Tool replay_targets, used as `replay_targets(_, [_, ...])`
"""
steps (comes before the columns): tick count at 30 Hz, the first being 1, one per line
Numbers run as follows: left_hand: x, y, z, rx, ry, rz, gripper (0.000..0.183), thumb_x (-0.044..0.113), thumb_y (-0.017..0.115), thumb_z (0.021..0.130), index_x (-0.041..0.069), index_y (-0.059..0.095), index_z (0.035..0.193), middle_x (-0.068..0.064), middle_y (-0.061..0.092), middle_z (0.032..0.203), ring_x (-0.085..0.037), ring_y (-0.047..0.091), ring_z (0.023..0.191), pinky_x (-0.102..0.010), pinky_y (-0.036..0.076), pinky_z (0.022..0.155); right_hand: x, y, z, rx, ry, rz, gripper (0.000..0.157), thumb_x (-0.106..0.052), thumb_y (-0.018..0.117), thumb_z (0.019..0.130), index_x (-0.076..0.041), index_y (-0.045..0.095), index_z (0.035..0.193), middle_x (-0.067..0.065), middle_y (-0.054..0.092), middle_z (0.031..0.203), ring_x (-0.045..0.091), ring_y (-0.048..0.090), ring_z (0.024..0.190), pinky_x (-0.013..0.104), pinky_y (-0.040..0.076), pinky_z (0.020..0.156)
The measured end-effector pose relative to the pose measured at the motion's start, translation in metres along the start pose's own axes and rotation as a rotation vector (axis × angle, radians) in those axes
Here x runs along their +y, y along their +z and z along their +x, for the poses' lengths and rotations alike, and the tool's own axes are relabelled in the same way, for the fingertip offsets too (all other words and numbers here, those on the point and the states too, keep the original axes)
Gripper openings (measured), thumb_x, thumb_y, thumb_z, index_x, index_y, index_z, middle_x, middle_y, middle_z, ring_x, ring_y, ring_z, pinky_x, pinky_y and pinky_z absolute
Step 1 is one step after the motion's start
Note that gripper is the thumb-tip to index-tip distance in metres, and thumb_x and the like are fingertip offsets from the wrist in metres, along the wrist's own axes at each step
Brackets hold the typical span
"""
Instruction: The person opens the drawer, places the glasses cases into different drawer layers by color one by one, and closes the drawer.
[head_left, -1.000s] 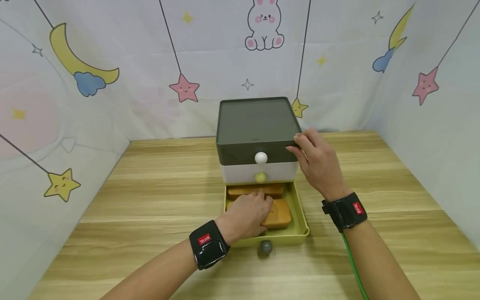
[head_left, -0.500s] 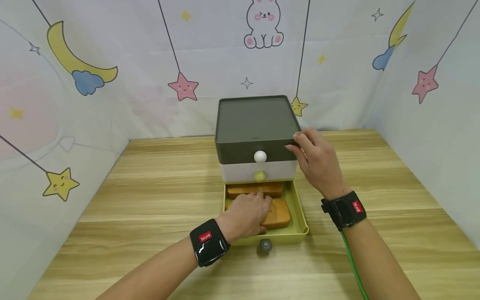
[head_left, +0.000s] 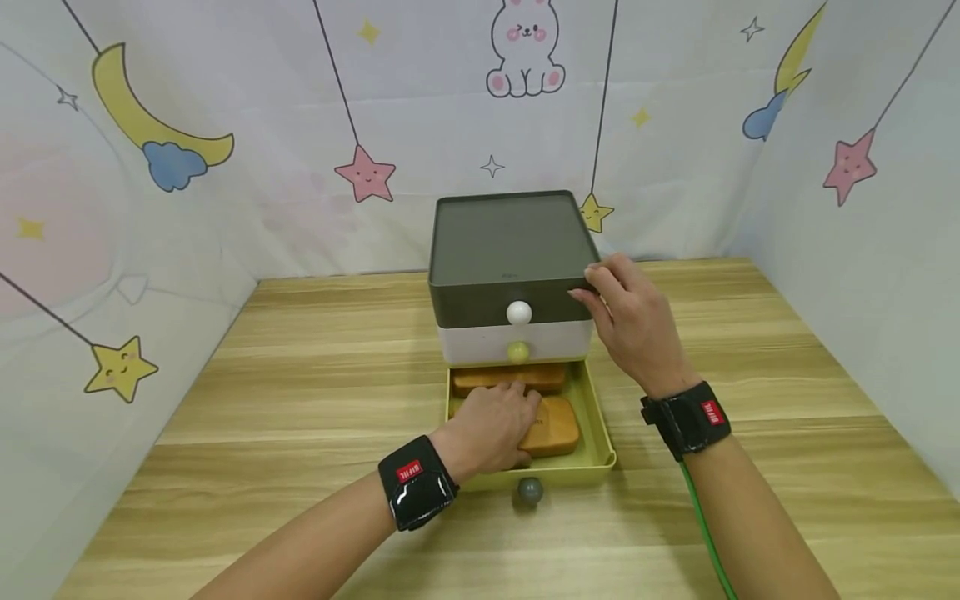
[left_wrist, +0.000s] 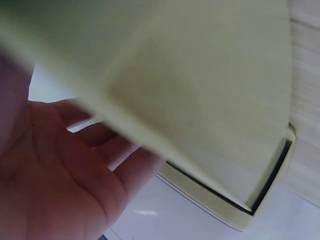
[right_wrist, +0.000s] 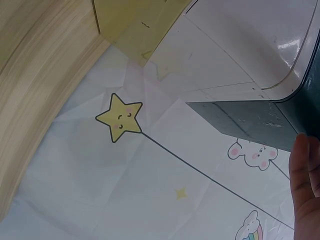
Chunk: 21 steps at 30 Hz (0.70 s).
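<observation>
A small drawer box (head_left: 512,237) with a dark grey top layer and a white layer under it stands mid-table. Its yellow-green bottom drawer (head_left: 600,417) is pulled out, holding brown, rounded, bread-like blocks. My left hand (head_left: 491,427) reaches into the drawer, thumb at the near side and fingers at the far side of the front block (head_left: 553,427), gripping across it. Another block (head_left: 551,377) lies behind. The left wrist view shows the palm, with a pale yellow-green wall (left_wrist: 165,140) hiding the fingertips. My right hand (head_left: 637,321) holds the box's top right front corner with thumb and fingers.
A white knob (head_left: 519,313), a yellow-green knob (head_left: 518,352) and a grey knob (head_left: 530,490) project from the three layers. The wood-grain table (head_left: 330,375) is walled by a printed cloth (head_left: 442,108). A green cord (head_left: 703,525) runs along the right forearm.
Hands, drawer and blocks keep nearly the same places. The whole head view has shifted very slightly.
</observation>
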<state>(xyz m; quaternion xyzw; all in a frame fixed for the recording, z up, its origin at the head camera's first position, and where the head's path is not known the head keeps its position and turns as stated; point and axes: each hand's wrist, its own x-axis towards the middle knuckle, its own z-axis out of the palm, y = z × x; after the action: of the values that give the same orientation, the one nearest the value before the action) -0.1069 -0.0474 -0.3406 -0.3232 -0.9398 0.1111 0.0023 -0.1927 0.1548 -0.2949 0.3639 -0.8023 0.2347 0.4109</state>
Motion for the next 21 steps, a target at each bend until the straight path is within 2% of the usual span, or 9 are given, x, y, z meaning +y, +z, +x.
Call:
replay_targets(7, [-0.002, -0.001, -0.008, 0.02, -0.004, -0.004, 0.068, 0.058, 0.073, 0.076, 0.009, 0.057, 0.12, -0.007, 0.059, 0.111, -0.02, 0.057, 0.097, -0.033, 0.056, 0.07, -0.001, 0.0, 0.0, 0.003, -0.002, 0.002, 0.019, -0.013, 0.068, 0.088, 0.001, 0.061, 0.099, 0.013, 0.05, 0.088, 0.019, 0.042, 0.064, 0.032, 0.04, 0.055])
replay_targets(14, [-0.005, -0.01, -0.029, 0.101, -0.001, -0.026, 0.058, 0.054, 0.071, 0.08, 0.011, 0.061, 0.118, -0.008, 0.06, 0.109, -0.023, 0.056, 0.098, -0.036, 0.054, 0.076, -0.001, 0.0, 0.002, -0.001, -0.004, 0.0, 0.019, -0.014, 0.068, 0.088, 0.0, 0.061, 0.098, 0.012, 0.05, 0.088, 0.018, 0.042, 0.064, 0.032, 0.04, 0.055])
replay_targets(21, [0.001, -0.022, -0.046, 0.184, 0.041, -0.034, 0.043, 0.048, 0.069, 0.085, 0.013, 0.063, 0.109, -0.004, 0.059, 0.099, -0.02, 0.054, 0.09, -0.033, 0.053, 0.072, -0.001, -0.001, 0.001, 0.002, 0.002, -0.007, 0.019, -0.013, 0.069, 0.088, 0.0, 0.061, 0.098, 0.012, 0.049, 0.087, 0.018, 0.041, 0.064, 0.032, 0.04, 0.054])
